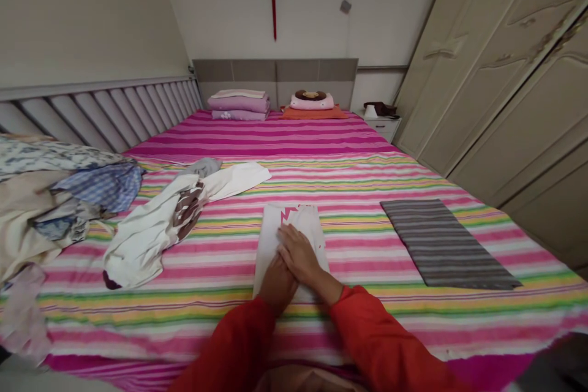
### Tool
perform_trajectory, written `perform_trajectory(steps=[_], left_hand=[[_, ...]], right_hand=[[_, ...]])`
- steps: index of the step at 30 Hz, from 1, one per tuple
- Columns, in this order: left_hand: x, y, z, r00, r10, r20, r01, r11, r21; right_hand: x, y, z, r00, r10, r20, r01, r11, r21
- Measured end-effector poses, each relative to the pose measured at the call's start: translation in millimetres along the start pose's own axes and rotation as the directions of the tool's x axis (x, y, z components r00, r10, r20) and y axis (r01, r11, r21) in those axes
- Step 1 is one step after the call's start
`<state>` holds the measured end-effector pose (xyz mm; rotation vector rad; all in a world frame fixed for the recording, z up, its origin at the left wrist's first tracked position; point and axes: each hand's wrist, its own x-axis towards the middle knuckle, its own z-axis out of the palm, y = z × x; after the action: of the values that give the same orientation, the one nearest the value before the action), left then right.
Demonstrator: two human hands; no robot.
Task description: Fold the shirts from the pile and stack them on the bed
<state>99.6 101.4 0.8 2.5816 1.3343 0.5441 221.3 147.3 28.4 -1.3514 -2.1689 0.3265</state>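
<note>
A white folded garment (269,236) with a pink zigzag print lies flat on the striped bed sheet (358,245) in front of me. Both of my hands rest on top of it. My right hand (299,254) lies flat with fingers stretched out, partly over my left hand. My left hand (277,285) presses on the cloth too, its fingertips partly covered by the right. Neither holds anything. Off to the right is a grey striped folded cloth (443,245); on the left a white long-sleeved garment with brown patches (147,233) lies spread and crumpled.
A heap of loose clothes (96,190) covers the bed's left side by the slatted rail (110,104). Folded purple bedding (239,104) and a pink pillow (316,100) sit against the headboard (294,76). Wardrobes (496,86) stand along the right, past a white nightstand (384,127).
</note>
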Motion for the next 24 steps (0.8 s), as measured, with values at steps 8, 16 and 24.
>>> perform_trajectory(steps=[8,16,24], left_hand=[[-2,-22,37.4,1.000,-0.024,-0.007,0.025,0.961,0.275],[7,-29,12.1,0.993,-0.091,0.081,0.082,0.991,0.101],[79,-57,-39.9,0.971,-0.229,0.064,0.227,0.973,0.036]], right_hand=[[20,42,12,0.961,0.264,0.087,-0.253,0.960,-0.115],[41,61,0,0.851,0.469,-0.236,-0.493,0.868,-0.055],[84,97,-15,0.734,0.602,-0.314,-0.623,0.781,0.042]])
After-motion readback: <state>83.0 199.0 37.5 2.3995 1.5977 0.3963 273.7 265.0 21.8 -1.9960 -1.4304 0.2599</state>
